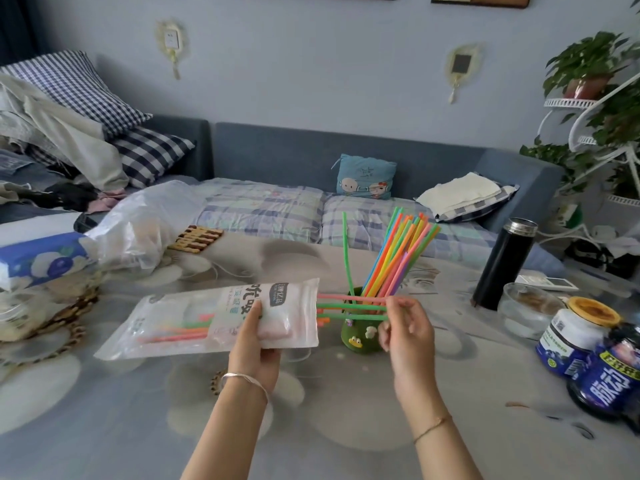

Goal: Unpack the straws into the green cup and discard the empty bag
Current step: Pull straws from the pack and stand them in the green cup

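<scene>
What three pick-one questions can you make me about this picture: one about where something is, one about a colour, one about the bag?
1. Where is the black flask? A) right of the green cup B) left of it C) inside it
2. What colour is the lone straw leaning left in the cup? A) black B) green C) white
3. The bag is: A) empty B) holding straws C) in the cup

Answers: 1 A, it stands to the cup's right. 2 B, it is bright green. 3 B, coloured straws show through it while the left hand grips it and the right hand pinches some jutting from its mouth.
</scene>
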Demonstrator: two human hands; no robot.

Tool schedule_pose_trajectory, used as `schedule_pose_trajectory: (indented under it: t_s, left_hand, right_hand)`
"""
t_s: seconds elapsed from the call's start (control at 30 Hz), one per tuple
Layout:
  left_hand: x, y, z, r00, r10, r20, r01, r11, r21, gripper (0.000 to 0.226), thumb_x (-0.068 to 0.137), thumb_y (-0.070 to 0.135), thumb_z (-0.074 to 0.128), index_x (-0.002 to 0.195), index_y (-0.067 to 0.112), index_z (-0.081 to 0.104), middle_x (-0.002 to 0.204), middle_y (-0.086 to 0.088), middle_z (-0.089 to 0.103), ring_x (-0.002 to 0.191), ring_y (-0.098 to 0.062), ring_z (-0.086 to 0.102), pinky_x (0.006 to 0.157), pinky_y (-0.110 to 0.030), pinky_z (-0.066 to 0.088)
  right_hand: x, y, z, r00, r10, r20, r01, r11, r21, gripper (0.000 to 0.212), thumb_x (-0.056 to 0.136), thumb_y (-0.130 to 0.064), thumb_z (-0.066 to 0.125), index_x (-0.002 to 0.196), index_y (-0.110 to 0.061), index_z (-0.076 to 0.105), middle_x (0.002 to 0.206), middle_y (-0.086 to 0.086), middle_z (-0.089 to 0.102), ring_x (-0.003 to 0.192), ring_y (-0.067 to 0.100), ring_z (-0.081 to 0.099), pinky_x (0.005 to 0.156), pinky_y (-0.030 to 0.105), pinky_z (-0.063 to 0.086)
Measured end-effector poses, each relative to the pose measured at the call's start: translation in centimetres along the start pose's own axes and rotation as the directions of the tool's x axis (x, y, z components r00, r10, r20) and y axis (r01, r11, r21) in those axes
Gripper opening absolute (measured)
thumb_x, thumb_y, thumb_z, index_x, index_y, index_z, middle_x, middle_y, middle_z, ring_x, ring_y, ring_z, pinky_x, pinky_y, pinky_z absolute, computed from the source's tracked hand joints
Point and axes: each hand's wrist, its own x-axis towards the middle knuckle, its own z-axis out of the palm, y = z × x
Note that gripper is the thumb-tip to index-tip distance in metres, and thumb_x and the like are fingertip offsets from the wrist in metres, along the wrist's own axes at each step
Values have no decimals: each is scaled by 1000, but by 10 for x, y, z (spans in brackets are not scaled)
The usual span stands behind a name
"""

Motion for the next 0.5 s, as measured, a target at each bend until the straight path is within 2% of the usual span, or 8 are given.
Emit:
schedule_pose_trajectory:
  t_s: [0.07,0.13,0.17,0.27,0.33,0.4,0.43,0.5]
  left_hand:
    - [-1,-3,1,1000,-10,14,10,1000,-15,43,93,21,53,135,11,48,131,-9,60,115,-21,60,84,-35,56]
    - [-4,-11,5,999,-41,23,41,999,6,39,94,22,52,131,12,51,122,-7,65,102,-17,64,66,-29,59]
    - [-6,-15,7,998,-59,21,58,998,28,38,93,22,52,130,12,52,120,-6,66,100,-17,64,65,-28,59]
    - [-8,-27,9,995,-94,31,91,992,89,44,91,25,56,132,10,53,128,-10,63,114,-22,60,83,-33,52]
    - [-6,-30,7,994,-102,39,97,990,98,45,91,26,57,133,11,53,129,-10,62,118,-24,58,90,-36,50]
    - [-1,-29,5,996,-82,26,80,993,86,46,91,26,56,134,13,51,129,-10,62,118,-27,58,94,-44,47]
    - [0,-27,4,997,-76,24,74,994,83,45,91,26,55,133,13,51,127,-9,63,114,-26,60,93,-45,46]
    - [2,-23,3,997,-64,45,61,996,67,34,93,26,53,124,15,55,109,-5,70,93,-20,66,83,-41,49]
  right_hand:
    - [0,-2,-2,995,103,-18,-101,990,94,11,90,-20,57,82,-14,54,46,-7,40,36,6,34,36,18,25]
    - [-4,2,2,980,191,50,-195,975,103,16,82,-32,65,85,-18,58,49,-7,42,39,6,36,37,20,24]
    - [-8,5,6,971,221,89,-227,972,57,19,80,-36,66,86,-19,60,52,-7,45,40,6,39,37,19,25]
    - [-14,11,16,950,298,94,-294,955,-47,18,86,-34,62,91,-17,66,62,-5,59,44,5,48,39,16,35]
    - [-11,8,17,961,275,39,-275,961,-10,16,90,-30,58,83,-17,64,55,-5,58,41,6,47,40,18,34]
    - [-7,1,12,981,192,-28,-190,981,43,24,92,-27,54,72,-15,58,42,-6,48,34,6,40,37,18,29]
    - [-6,-4,8,985,157,-76,-150,985,85,27,93,-26,52,69,-13,55,39,-7,45,32,6,38,35,17,28]
    - [-3,-13,1,976,131,-171,-101,980,172,31,95,-23,49,67,-11,52,40,-8,45,33,1,41,34,13,31]
